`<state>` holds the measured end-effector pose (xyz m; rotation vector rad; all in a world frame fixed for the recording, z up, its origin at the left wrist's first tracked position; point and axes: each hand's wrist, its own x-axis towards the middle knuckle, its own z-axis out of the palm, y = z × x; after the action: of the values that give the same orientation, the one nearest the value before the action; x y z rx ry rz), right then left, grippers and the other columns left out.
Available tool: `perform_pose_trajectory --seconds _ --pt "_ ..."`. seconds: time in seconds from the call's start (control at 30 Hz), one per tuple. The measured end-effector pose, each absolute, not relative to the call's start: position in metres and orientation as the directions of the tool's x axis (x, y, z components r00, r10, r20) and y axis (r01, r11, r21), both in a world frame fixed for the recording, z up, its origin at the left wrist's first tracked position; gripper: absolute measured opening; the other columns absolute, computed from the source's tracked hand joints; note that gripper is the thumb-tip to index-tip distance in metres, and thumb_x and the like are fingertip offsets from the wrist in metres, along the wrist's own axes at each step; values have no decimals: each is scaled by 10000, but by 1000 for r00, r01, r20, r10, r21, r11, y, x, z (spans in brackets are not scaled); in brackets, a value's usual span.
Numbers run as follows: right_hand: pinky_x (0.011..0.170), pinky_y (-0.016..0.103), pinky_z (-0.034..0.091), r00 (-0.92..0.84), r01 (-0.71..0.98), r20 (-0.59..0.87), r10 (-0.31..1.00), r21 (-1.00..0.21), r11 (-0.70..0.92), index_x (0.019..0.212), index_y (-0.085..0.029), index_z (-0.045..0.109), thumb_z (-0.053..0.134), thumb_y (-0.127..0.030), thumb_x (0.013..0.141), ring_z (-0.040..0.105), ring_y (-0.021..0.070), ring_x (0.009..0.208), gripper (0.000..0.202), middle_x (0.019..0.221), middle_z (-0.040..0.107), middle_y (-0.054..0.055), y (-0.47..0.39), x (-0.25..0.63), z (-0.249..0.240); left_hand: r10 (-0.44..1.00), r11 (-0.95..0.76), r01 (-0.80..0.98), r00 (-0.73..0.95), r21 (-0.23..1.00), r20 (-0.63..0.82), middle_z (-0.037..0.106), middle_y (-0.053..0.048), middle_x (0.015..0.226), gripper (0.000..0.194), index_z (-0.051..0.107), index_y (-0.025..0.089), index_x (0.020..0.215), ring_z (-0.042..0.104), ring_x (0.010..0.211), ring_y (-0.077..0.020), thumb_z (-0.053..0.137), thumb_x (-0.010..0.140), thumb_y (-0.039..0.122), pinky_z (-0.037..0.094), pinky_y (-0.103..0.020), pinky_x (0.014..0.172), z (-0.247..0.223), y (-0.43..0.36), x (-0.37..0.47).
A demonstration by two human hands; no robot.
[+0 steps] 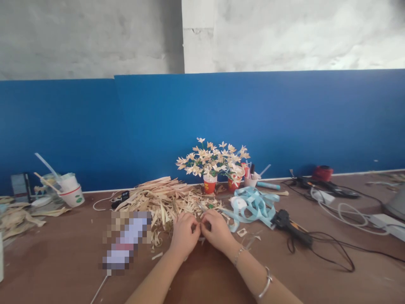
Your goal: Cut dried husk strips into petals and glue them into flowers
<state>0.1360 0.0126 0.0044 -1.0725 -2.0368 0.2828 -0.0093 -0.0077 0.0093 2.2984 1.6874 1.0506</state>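
My left hand and my right hand meet at the middle of the table, fingertips pinched together and nearly touching. Whatever lies between the fingertips is too small and hidden to make out. Just behind them spreads a pile of dry, straw-coloured husk strips. Beyond, pale artificial flowers with pointed petals stand in a red and white cup and a second red cup. A tangle of light blue ribbon lies to the right of my right hand.
A blurred-out phone-like object with a cable lies left of my hands. A black-handled tool with a cord lies at right, near white cables and a power strip. A white cup stands far left. A blue partition rises behind.
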Motion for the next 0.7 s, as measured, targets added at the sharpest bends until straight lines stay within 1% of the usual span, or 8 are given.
perform_pose_trajectory --seconds 0.2,0.4,0.47,0.53,0.6,0.63,0.7 --pt "683 273 389 -210 652 594 777 -507 564 588 -183 509 494 -62 683 499 178 725 154 689 561 35 10 127 0 878 -325 812 68 485 474 618 -18 831 124 587 198 652 510 887 -201 531 761 181 322 -343 770 10 -11 -3" --pt "697 295 377 -113 791 649 752 -400 463 622 -175 526 483 -52 672 506 193 742 140 707 558 46 13 132 -3 866 -276 826 -9 492 500 628 -22 867 141 589 194 620 519 902 -211 538 739 138 339 -351 774 9 -8 -7" --pt "726 305 386 -134 762 660 739 -407 503 659 -175 551 485 -68 700 514 198 774 132 749 570 54 15 136 -2 864 -273 823 -17 498 502 628 -22 872 146 598 197 627 519 903 -210 532 743 137 350 -346 779 9 -7 -9" --pt "765 315 394 -206 696 658 724 -422 581 778 -173 590 500 -104 736 520 203 837 122 848 586 66 16 138 -1 866 -296 819 13 491 500 626 -25 880 137 617 204 663 518 902 -211 529 758 160 356 -343 778 9 -6 -11" --pt "790 326 395 -264 653 645 717 -427 625 884 -181 600 514 -136 759 515 211 901 158 935 584 75 15 138 0 865 -320 823 51 470 499 621 -25 888 133 628 211 699 516 902 -213 522 771 177 354 -347 776 9 -6 -11" --pt "793 330 394 -283 647 635 719 -427 631 886 -187 602 516 -143 766 512 213 916 154 950 581 75 15 137 0 864 -330 825 67 459 499 619 -26 893 135 629 214 709 514 905 -214 517 776 179 350 -349 775 9 -7 -10" --pt "783 331 390 -307 650 611 729 -425 630 798 -192 602 508 -136 773 510 211 905 112 931 584 66 14 136 0 863 -340 829 88 444 497 614 -27 904 137 624 216 711 512 915 -216 511 780 182 341 -354 773 10 -8 -8"
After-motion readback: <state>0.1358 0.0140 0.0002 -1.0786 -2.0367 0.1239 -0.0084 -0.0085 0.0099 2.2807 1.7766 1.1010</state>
